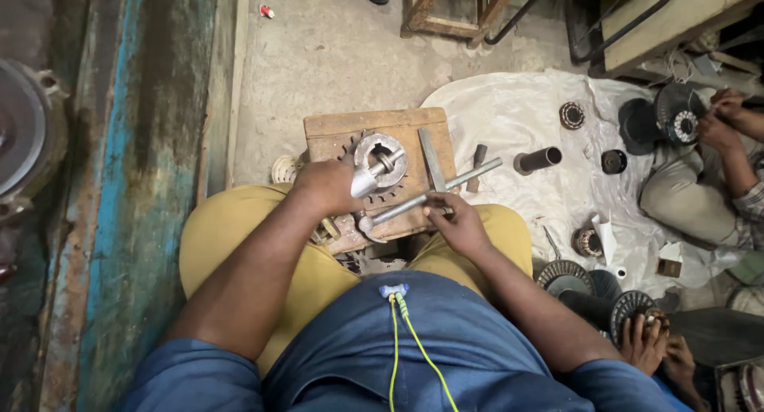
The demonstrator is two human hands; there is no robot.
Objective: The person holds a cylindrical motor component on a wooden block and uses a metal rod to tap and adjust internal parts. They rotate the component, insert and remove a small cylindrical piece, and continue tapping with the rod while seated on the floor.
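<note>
One steel rod (434,195) | right hand (455,221) grips | axis points up-right

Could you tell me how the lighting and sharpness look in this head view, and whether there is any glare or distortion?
In the head view, light is soft and even on the wooden block and white sheet; the left hand and right hand are sharp; glare brightens the metal rod and cone-shaped metal part; the upper right corner falls into shadow; the wide lens bows the painted blue board.
</note>
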